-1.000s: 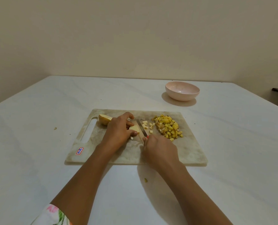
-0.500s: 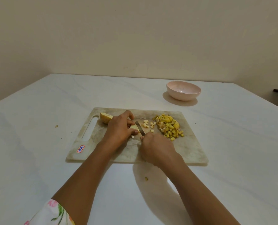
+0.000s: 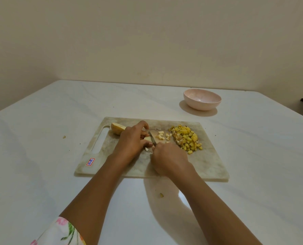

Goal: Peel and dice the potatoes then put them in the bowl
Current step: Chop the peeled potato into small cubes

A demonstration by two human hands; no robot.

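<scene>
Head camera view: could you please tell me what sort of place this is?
Probably a home kitchen or dining area: a cutting board with diced potato, a pink bowl, a plain white table.

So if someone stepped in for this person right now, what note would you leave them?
Left grip holds a potato piece down on the cutting board. Right grip holds the knife, blade on that piece.
Diced pile lies on the board's right; a potato half waits by the handle slot. Bowl stands beyond the board, looks empty.
Done: a pile diced.
Left: finish this piece, dice the half, fill the bowl.
</scene>
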